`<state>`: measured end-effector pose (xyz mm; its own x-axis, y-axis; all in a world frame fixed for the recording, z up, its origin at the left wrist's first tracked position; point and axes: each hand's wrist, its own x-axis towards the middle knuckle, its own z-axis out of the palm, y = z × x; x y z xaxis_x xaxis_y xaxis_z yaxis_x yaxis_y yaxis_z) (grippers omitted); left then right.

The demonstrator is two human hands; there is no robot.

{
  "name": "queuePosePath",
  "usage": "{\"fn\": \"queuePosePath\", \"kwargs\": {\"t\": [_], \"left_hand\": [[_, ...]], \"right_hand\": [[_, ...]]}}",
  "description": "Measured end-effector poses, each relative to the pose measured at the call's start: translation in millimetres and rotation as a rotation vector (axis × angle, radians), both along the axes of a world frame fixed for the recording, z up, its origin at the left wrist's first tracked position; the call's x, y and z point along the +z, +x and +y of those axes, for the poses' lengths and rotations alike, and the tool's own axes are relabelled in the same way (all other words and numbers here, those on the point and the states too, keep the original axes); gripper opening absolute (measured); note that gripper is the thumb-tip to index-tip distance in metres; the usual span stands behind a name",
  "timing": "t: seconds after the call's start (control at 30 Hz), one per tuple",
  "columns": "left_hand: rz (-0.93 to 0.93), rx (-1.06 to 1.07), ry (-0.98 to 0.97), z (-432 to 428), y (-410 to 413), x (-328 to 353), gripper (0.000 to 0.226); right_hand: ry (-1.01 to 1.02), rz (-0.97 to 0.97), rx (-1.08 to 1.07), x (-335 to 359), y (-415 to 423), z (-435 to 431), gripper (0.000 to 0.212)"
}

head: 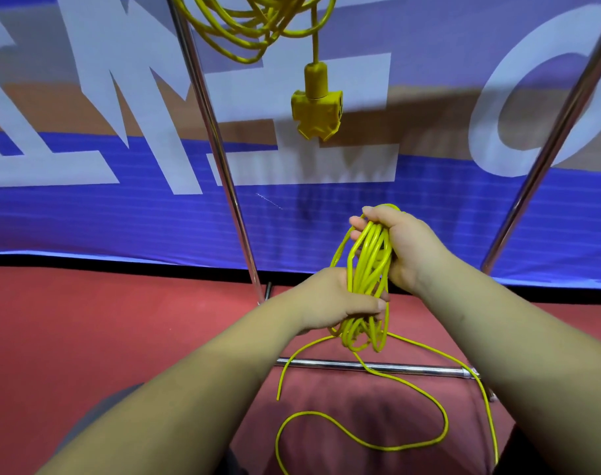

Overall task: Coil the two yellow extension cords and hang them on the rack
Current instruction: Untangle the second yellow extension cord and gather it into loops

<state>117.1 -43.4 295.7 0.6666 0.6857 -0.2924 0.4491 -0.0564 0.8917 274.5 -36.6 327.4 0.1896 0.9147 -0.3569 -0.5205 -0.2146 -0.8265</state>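
Floor: red carpet (121, 320) below my hands.
Banner (86, 217): blue, beyond them; white letters, possibly "M", "O".
Hands: left hand (340, 299), right hand (400, 246) both clasp coiled cord (369, 265).
Second cord (316, 108): hangs above, on rack (220, 149).

On my feed two forearms fill the lower frame, the left forearm (189, 389) and the right forearm (514, 337), both bare along all the length I can see. The left hand (333, 303) and right hand (401, 248) are bare as well, with short, plain nails where a thumb or fingertip faces me. Beneath the left forearm I make out smooth grey fabric (97, 419), perhaps a trouser leg. Near the lower right edge sits a sliver of near-black cloth (513, 454).
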Motion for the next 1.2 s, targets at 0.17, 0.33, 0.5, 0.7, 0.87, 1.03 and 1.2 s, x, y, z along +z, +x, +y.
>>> {"fn": "queuePosePath", "kwargs": {"t": [0.17,0.33,0.5,0.7,0.87,1.03,1.2], "left_hand": [[-0.006,-0.009,0.090,-1.9,2.5,8.8,0.017],[0.075,-0.043,0.132,-3.1,1.0,9.4,0.024],[0.066,0.071,0.221,6.3,-7.2,-0.5,0.031],[-0.346,0.446,0.216,11.8,-17.1,-14.3,0.020],[-0.149,0.481,0.148,7.4,-19.7,-43.8,0.059],[-0.094,0.240,-0.455,-15.5,14.3,-55.1,0.051],[-0.145,0.271,-0.479,-29.2,53.1,-84.1,0.040]], "right_hand": [[0.005,0.031,0.112,6.9,7.7,-3.7,0.023],[-0.016,-0.021,0.150,7.4,9.4,-5.5,0.008],[-0.017,-0.054,0.042,9.0,9.2,-4.9,0.015],[0.036,-0.032,0.048,17.5,32.0,-9.4,0.019],[0.026,-0.030,0.111,24.3,49.3,-20.9,0.016],[0.048,0.040,0.153,32.4,57.9,-29.5,0.020],[0.057,0.037,0.173,27.6,57.2,-37.1,0.017]]}}
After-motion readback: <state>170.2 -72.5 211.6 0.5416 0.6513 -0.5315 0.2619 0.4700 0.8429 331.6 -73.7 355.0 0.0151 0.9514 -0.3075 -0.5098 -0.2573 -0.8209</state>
